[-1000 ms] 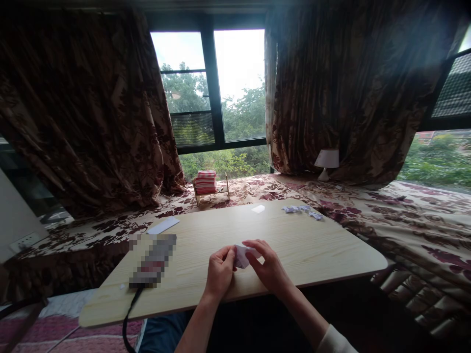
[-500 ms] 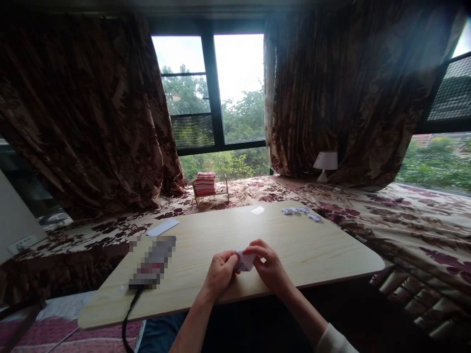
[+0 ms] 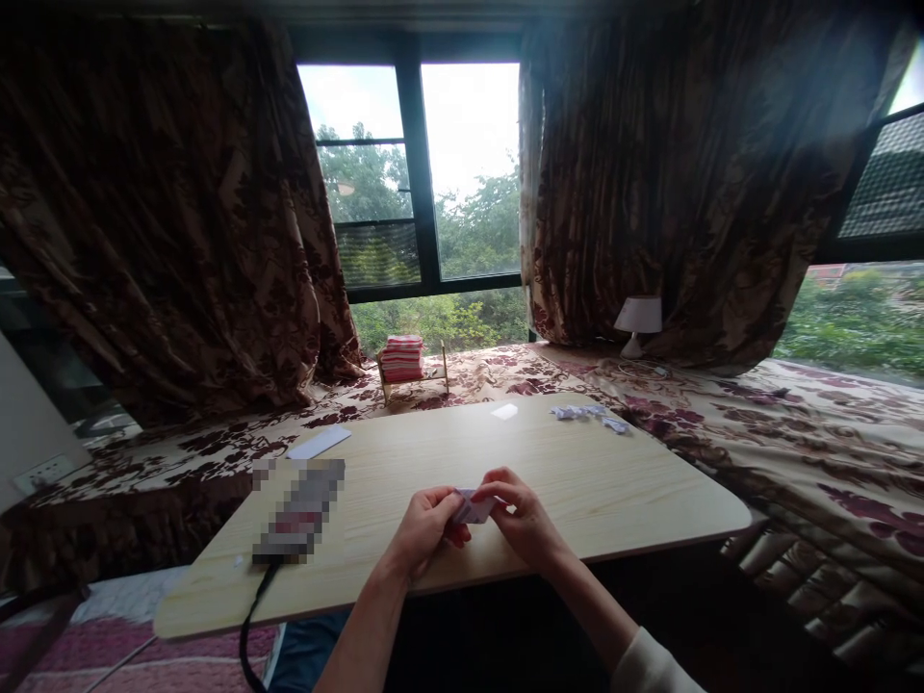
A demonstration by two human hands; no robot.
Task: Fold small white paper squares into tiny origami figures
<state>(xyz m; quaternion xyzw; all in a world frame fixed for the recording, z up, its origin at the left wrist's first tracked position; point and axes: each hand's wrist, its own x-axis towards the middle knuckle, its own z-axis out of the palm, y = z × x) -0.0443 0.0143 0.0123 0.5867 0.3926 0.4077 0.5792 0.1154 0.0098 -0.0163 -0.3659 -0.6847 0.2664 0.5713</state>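
Observation:
Between both hands, just above the table's near edge, is a small piece of folded white paper [image 3: 474, 507]. My left hand [image 3: 427, 529] pinches its left side between thumb and fingers. On its right side, my right hand [image 3: 525, 520] grips it with thumb and forefinger. The fingers hide part of the folds. Farther off on the wooden table [image 3: 404, 462] lie several folded paper pieces [image 3: 588, 416] in a cluster and a flat white paper sheet [image 3: 504, 411].
To the left a blurred-out device [image 3: 299, 510] with a black cable [image 3: 249, 626] lies on the table, behind it a white flat item [image 3: 320, 442]. Beyond the table are a small rack with striped cloths [image 3: 402, 358] and a lamp [image 3: 640, 316] on the sill.
The folded paper has shifted slightly left and looks flatter and wider. My left hand has moved a little left, and its lower fingers now show beneath the paper.

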